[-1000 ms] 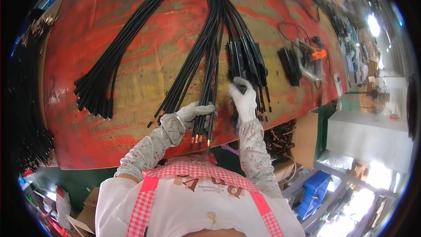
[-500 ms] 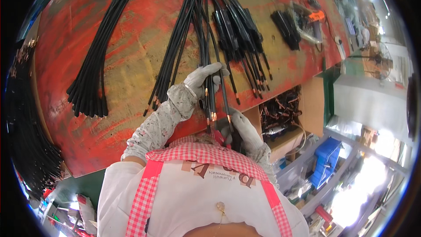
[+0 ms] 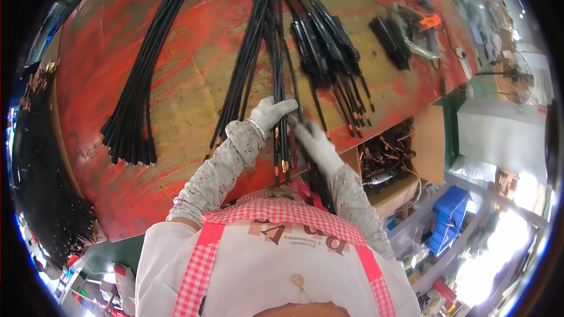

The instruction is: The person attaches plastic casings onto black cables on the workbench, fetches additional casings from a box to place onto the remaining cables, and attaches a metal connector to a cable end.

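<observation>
My left hand [image 3: 272, 113], in a white glove, is closed around a bundle of black cables [image 3: 277, 70] whose copper ends [image 3: 284, 165] point toward my body. Just right of it, my right hand [image 3: 314, 141], also gloved and blurred by motion, has its fingers closed at a single black cable [image 3: 294, 82] set apart from the bundle. That cable's lower end is hidden by the hand. A dark, long shape [image 3: 320, 185] lies below the right hand against my apron; its kind is unclear. Right of the hands, several cables carry thick black sleeves [image 3: 323, 50].
A bundle of black cables [image 3: 132, 117] lies on the red worn table [image 3: 194, 70]. More cables [image 3: 47, 188] hang at the left edge. Loose black sleeves [image 3: 389, 44] and an orange-ended tool [image 3: 430, 22] lie far right. A cardboard box [image 3: 429, 147] of copper-ended pieces stands right.
My right hand has moved up and away from my body, along the single cable toward my left hand. That cable's copper end is now hidden. My left hand keeps its grip on the bundle.
</observation>
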`<action>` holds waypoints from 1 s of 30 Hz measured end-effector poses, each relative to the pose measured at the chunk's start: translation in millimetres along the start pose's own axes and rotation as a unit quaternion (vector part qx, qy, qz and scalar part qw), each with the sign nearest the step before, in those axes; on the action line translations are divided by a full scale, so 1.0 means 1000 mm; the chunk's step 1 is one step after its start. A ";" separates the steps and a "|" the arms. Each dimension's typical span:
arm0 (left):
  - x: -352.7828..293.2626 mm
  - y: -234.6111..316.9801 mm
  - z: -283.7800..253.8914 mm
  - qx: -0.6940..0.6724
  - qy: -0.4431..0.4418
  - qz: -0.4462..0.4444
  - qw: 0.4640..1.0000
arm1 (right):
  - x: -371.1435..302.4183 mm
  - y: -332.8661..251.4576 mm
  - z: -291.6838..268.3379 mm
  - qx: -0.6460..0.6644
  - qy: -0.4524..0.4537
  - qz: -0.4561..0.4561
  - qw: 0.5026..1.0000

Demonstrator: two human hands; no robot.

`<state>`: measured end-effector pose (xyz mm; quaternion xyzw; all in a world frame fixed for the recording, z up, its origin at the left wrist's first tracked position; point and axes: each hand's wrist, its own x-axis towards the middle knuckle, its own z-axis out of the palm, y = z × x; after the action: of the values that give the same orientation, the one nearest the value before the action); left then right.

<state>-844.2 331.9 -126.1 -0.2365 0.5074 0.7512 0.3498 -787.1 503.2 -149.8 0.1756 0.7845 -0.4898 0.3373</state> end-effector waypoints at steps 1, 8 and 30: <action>-0.004 -0.001 0.003 -0.026 0.027 0.042 0.998 | 0.015 -0.008 -0.004 -0.047 0.043 0.011 0.998; -0.031 0.001 -0.055 -0.107 -0.005 -0.012 0.994 | -0.015 -0.023 0.010 -0.329 0.264 -0.213 0.881; -0.014 -0.022 -0.101 -0.294 -0.195 -0.043 0.935 | -0.020 -0.048 0.058 -0.401 0.186 -0.144 0.885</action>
<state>-818.0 239.3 -166.8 -0.1993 0.1749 0.8824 0.3886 -781.2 430.6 -121.4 -0.0018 0.9790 -0.1347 0.1531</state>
